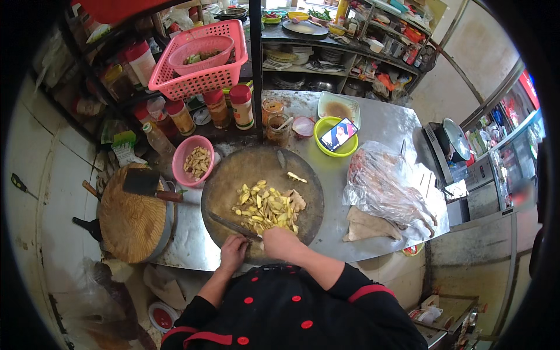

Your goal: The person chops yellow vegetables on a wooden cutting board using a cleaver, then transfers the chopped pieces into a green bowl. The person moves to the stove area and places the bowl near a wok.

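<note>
My right hand (279, 245) is closed around the handle of a cleaver (232, 225), whose dark blade points left over the near part of a round wooden chopping block (306, 175). My left hand (234, 250) is at the block's near edge, fingers bent at the near side of the blade; what lies under its fingertips is too small to tell. Beyond the blade spreads a pile of cut ginger (262, 203), with a knobby piece of ginger root (297, 200) at its right. A small cut piece (297, 177) and a dark, narrow blade-like thing (281, 158) lie farther back.
A pink bowl (212, 168) of pale pieces stands behind left. A second cleaver (142, 181) rests on another block (127, 223). To the right are a green bowl (334, 153) bearing a phone (339, 134) and plastic-wrapped meat (385, 179). A black post (256, 65) rises behind.
</note>
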A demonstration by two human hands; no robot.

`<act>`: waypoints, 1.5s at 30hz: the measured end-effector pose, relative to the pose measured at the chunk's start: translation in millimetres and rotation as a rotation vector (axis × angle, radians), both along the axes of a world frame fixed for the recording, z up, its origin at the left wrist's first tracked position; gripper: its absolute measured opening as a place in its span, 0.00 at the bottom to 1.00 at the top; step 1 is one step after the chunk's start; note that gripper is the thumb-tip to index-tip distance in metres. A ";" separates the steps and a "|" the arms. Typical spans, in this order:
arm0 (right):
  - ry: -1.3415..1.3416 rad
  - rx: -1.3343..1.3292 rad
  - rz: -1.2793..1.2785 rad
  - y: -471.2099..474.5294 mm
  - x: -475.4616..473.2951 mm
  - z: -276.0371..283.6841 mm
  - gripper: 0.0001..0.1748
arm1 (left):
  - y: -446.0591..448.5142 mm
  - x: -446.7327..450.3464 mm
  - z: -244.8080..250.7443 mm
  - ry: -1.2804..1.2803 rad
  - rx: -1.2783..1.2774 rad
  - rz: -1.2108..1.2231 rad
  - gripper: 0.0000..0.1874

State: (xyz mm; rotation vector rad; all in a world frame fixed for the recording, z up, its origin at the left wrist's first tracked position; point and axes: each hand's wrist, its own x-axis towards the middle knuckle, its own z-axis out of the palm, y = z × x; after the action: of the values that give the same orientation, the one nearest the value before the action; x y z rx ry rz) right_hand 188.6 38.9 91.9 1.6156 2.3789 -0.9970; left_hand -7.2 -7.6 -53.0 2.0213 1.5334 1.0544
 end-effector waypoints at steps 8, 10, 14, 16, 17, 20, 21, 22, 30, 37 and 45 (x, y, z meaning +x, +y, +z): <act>0.018 -0.019 0.008 -2.4 -1.6 -16.7 0.10 | 1.7 2.7 8.5 0.000 0.040 -0.007 0.07; 0.032 -0.006 -0.011 -2.8 2.8 10.7 0.10 | 0.7 1.7 5.0 0.016 0.037 -0.003 0.07; 0.055 0.031 -0.036 -2.9 -0.5 -43.4 0.14 | 1.9 3.2 5.5 -0.007 0.001 -0.006 0.07; 0.060 -0.003 -0.076 1.4 -2.9 -10.9 0.14 | 1.2 2.1 4.2 0.003 0.028 -0.003 0.07; 0.055 -0.011 -0.053 -0.3 -4.3 -6.2 0.13 | -0.3 0.5 3.7 0.010 0.037 -0.002 0.07; 0.035 -0.031 -0.022 -2.8 -4.4 -14.6 0.11 | -0.6 1.3 2.1 0.020 0.038 -0.016 0.07; 0.040 -0.037 -0.036 -4.9 -7.1 -42.8 0.12 | -2.2 3.5 1.5 0.026 0.054 -0.027 0.06; 0.049 -0.035 -0.041 -1.5 -10.8 -48.7 0.12 | 0.1 3.3 1.7 0.036 0.079 -0.029 0.06; 0.065 -0.027 -0.095 6.4 -2.8 -42.9 0.14 | 0.7 1.0 12.0 0.104 0.133 -0.077 0.05; 0.060 -0.062 -0.010 3.0 -12.7 -46.2 0.13 | 0.3 -0.5 18.2 0.146 0.142 -0.113 0.05; 0.153 0.005 -0.199 14.2 -2.6 -44.1 0.16 | 4.0 5.6 17.4 0.137 0.105 -0.084 0.06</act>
State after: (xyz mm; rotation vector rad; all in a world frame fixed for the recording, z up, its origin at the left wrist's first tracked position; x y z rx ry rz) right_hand 186.0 53.1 47.9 1.8719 2.3499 -1.1899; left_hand -1.6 -3.7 -35.6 2.2510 1.4722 1.0014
